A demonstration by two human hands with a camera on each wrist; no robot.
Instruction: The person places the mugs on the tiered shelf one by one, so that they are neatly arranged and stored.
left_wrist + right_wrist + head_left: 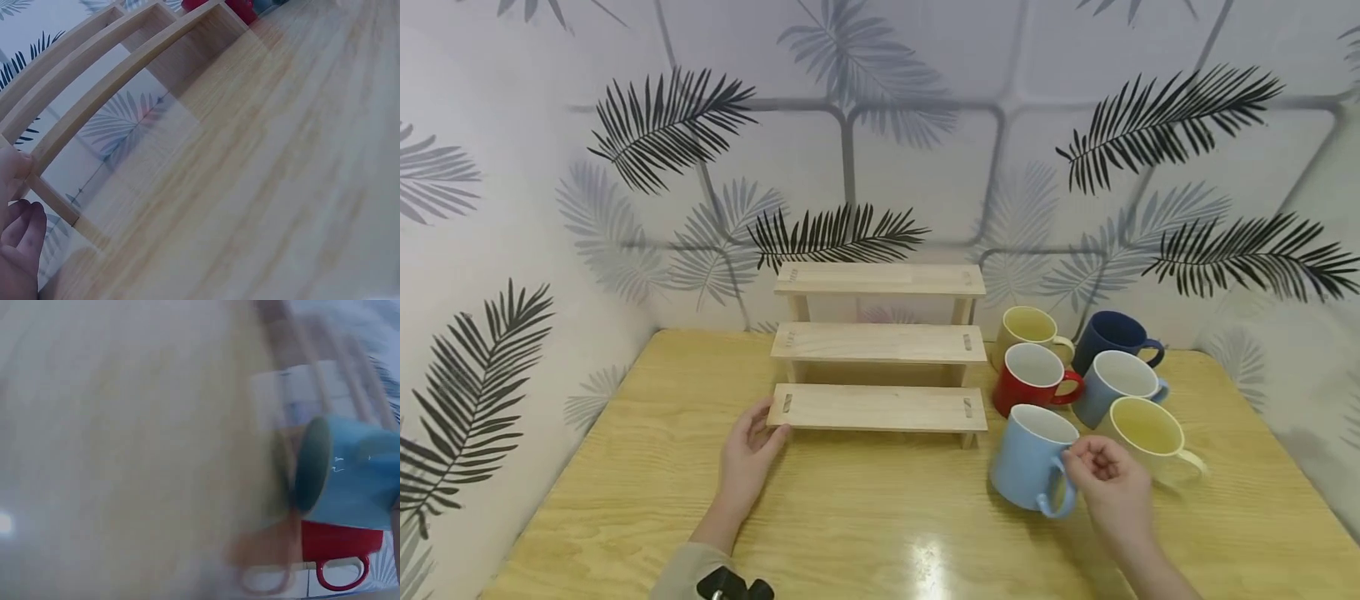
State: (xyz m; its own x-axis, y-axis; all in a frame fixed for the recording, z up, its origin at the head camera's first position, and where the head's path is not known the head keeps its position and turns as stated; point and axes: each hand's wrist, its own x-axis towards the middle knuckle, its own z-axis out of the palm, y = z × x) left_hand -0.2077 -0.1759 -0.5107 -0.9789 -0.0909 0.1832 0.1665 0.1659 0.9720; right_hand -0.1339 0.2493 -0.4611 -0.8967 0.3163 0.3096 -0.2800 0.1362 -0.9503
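My right hand [1112, 483] pinches the handle of a light blue mug [1026, 462] at the front of the mug group. Its white inside shows in the head view, while the right wrist view catches the underside of the same blue mug [359, 478]. A three-step wooden shelf [880, 408] stands on the table. At the left end of its lowest board, my left hand [748, 458] holds the corner, thumb at the front edge and fingers behind. In the left wrist view the left hand [22, 244] shows beside the shelf's end.
Right of the shelf stand a yellow mug [1021, 325], a red mug [1021, 392], a dark blue mug [1101, 346], another light blue mug [1097, 396] and a pale yellow mug [1150, 429]. A leaf-patterned wall [910, 183] closes off the back of the wooden table [865, 517].
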